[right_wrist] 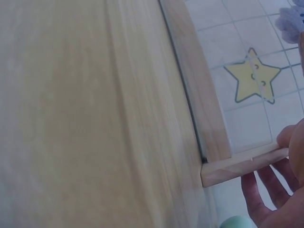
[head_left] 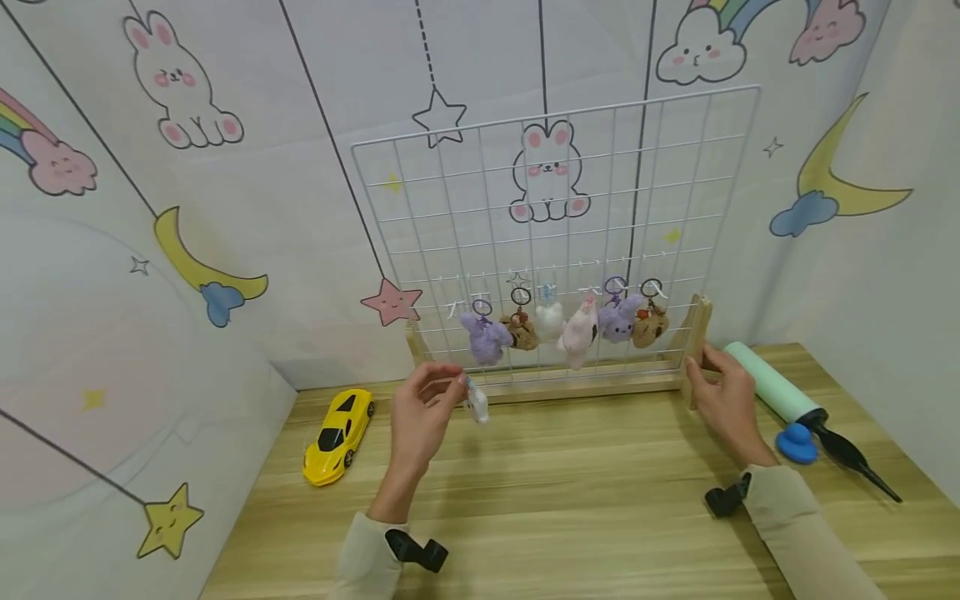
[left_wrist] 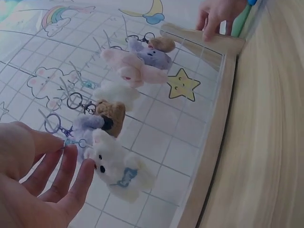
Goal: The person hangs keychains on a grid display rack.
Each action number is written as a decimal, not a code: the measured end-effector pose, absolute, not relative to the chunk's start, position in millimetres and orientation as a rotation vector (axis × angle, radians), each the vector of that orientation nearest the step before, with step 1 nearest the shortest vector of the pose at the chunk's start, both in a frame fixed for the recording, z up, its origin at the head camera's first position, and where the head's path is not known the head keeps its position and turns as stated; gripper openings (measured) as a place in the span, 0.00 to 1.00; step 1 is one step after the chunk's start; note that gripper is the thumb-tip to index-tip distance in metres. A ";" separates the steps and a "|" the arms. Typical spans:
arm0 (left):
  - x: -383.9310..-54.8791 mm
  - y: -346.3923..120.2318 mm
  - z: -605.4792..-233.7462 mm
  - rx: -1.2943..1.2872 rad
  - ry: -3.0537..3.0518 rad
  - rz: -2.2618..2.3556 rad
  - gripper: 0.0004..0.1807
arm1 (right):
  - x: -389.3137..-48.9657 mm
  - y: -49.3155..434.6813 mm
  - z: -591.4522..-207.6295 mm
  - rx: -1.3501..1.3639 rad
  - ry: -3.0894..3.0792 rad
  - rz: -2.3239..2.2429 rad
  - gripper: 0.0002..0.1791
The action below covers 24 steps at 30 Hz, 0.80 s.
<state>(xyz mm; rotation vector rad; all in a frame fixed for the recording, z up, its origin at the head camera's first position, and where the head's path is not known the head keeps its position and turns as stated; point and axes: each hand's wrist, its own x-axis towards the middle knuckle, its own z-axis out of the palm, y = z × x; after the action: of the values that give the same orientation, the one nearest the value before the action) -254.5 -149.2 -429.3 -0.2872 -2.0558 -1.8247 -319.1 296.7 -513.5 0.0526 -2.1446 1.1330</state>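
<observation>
In the head view my left hand pinches a small white plush keychain in front of the rack's left part. The left wrist view shows thumb and fingertips on its light-blue clasp, and the white bear with a blue bow dangles below. My right hand grips the wooden side post of the white wire grid rack. Several plush keychains hang from hooks on the grid: purple ones, brown ones, a white one and a pink one.
A yellow toy car stands on the wooden table at the left. At the right lie a mint-green roller with a black handle and a blue hat-shaped object. A cartoon-printed cloth backs the table.
</observation>
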 end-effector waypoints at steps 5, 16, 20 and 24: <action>-251.8 -143.1 -414.9 -0.326 -1.933 -1.926 0.06 | -319.9 297.6 -515.9 0.082 -2.121 1.123 0.22; -254.2 -136.6 -391.2 -0.294 -1.797 -1.941 0.11 | -319.7 296.9 -515.8 0.077 -2.131 1.134 0.18; -258.1 -133.0 -385.3 -0.215 -1.778 -1.875 0.13 | -319.8 296.9 -515.8 0.081 -2.128 1.124 0.18; -263.6 -129.7 -380.6 -0.159 -1.729 -1.845 0.13 | -319.7 296.9 -516.1 0.088 -2.126 1.128 0.18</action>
<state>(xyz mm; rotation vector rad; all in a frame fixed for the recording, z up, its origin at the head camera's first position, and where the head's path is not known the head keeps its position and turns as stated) -263.6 -129.7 -380.6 -0.1594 -1.7295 -1.8449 -319.7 296.9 -516.1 0.0881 -2.1257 1.1282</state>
